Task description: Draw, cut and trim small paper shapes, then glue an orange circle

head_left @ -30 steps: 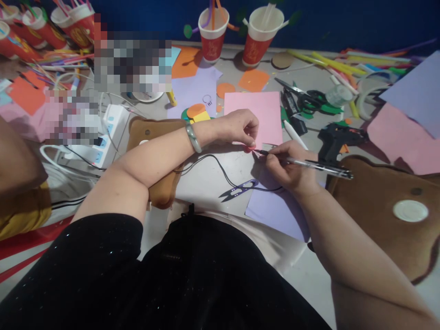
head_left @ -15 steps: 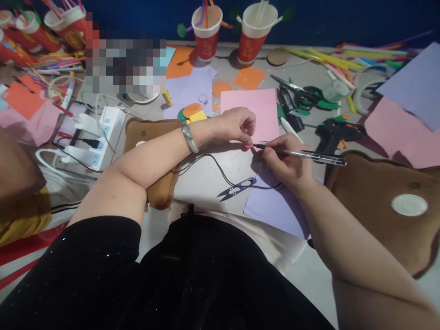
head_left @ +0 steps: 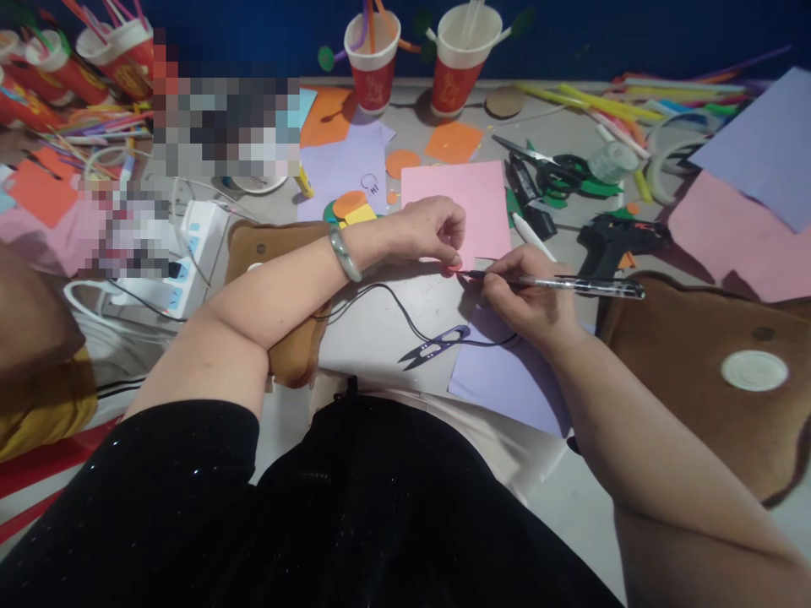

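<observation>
My left hand (head_left: pixel 431 230) is closed, thumb and fingertips on a small red-orange piece (head_left: pixel 450 269) at the lower edge of the pink paper (head_left: pixel 485 203). Its exact shape is mostly hidden under the fingers. In my right hand (head_left: pixel 532 291) is a pen (head_left: pixel 589 287) with a clear, dark-patterned barrel, its tip at or very near the small piece. Beneath the right hand lies a purple sheet (head_left: pixel 500 371). Thread snips (head_left: pixel 437 347) and a black cord (head_left: pixel 405 311) are on the table just below the hands.
Two red-and-white paper cups (head_left: pixel 372 76) with straws stand at the back. Black scissors (head_left: pixel 557 173), a glue gun (head_left: pixel 614 245) and paper sheets lie to the right. Brown cushions (head_left: pixel 684 380) flank the work spot. A power strip (head_left: pixel 196 253) and another person's arm (head_left: pixel 35 312) are at left.
The pen tip has shifted slightly left, closer over the small red-orange piece. My left hand keeps its hold, and the view has moved a little.
</observation>
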Demonstrator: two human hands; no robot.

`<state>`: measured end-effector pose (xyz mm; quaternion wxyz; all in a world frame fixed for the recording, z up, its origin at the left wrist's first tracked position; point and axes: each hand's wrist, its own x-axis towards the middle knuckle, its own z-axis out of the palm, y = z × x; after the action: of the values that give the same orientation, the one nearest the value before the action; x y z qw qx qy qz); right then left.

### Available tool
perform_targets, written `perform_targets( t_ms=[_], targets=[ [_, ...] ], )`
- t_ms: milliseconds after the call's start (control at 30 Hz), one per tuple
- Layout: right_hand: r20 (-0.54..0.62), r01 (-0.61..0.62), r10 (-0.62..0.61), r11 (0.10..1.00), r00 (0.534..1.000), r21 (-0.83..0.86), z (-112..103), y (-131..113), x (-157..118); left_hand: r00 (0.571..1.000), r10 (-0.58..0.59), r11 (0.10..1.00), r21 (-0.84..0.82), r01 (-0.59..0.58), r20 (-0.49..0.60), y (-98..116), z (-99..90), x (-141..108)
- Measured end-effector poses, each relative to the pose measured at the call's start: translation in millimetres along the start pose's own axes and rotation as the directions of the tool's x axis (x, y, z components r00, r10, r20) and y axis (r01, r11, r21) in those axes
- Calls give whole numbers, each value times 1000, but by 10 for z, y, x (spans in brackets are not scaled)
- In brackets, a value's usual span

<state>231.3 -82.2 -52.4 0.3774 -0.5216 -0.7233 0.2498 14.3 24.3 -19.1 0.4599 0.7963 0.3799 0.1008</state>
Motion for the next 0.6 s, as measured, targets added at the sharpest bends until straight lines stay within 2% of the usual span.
perform_targets(
  t_ms=[200,400,600],
  targets=[
    [-83,0,6,997,996,77,48,56,0,1000,-10,1000,-4,10,-20,-22,20,-3],
    [-23,-54,57,994,998,99,40,13,12,999,-2,999,-46,0,-35,-56,31,15],
    [-17,-40,41,997,999,66,4,-26,25,999,-11,997,-80,9,-30,-82,42,33]
  ],
)
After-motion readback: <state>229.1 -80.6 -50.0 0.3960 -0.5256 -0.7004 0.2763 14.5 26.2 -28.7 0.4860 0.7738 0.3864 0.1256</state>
